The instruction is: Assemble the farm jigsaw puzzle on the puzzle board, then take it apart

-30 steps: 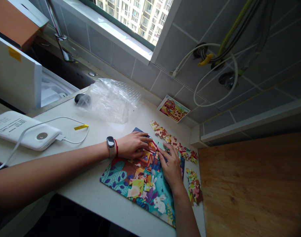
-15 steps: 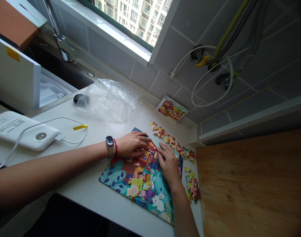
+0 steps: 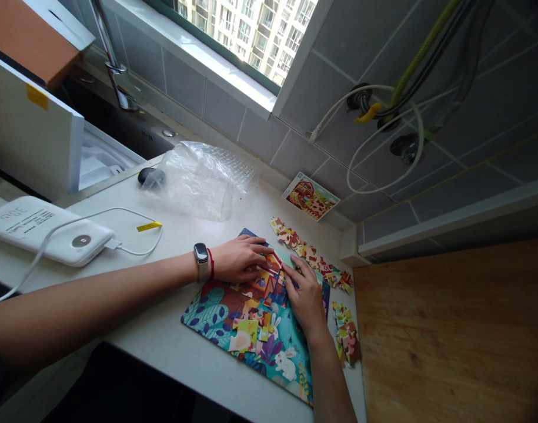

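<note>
A colourful jigsaw board, with a blue edge and printed rabbits and leaves, lies on the white counter. My left hand rests on its upper part, fingers stretched and slightly spread over assembled puzzle pieces. From the right, my right hand touches the red-and-white roof part of the picture, its fingertips close to those of my left hand. Its fingers are apart and a little bent. Lower on the board sits a yellow-green puzzle piece. What lies beneath both palms is hidden.
Loose puzzle pieces line the board's far side, with more pieces at its right. A picture card leans against the tiled wall. Clear plastic wrap, a dark mouse, and a white power bank with cable lie leftward.
The view has shifted slightly, so everything appears a little further right. Both hands stay at nearly the same place on the board; the right fingers have shifted a little.
</note>
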The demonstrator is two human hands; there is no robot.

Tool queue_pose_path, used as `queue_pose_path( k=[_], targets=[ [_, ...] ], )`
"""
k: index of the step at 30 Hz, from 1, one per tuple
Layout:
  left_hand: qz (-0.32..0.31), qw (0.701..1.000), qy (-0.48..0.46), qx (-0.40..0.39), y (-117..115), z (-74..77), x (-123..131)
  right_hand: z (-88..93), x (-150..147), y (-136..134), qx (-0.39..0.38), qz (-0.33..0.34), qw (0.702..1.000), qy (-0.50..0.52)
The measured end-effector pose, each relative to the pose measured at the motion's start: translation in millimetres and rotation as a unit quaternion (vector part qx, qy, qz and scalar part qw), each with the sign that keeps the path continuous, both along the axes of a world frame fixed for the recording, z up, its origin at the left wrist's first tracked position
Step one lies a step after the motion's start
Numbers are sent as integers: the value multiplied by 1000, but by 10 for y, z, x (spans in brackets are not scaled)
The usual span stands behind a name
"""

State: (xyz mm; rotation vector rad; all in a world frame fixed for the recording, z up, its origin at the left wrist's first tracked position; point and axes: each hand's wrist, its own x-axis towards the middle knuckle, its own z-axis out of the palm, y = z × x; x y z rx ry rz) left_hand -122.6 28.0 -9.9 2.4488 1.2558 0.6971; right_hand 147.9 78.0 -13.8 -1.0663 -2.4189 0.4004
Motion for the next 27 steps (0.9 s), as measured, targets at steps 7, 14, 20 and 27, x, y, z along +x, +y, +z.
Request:
queue_pose_path(
  k=[7, 14, 20, 27],
  targets=[
    [0, 1000, 6, -8, 3, -2, 3, -5, -3, -7, -27, -7, 1000, -6],
    [4, 1000, 4, -3, -2, -16, 3, -4, -14, -8, -14, -17, 1000, -7],
    [2, 1000, -5, 3, -2, -12, 9, 3, -30, 22, -2, -11, 1000, -13],
    [-1, 1000, -6, 11, -3, -10, 6, 39, -55, 50, -41, 0, 999, -12]
  ],
)
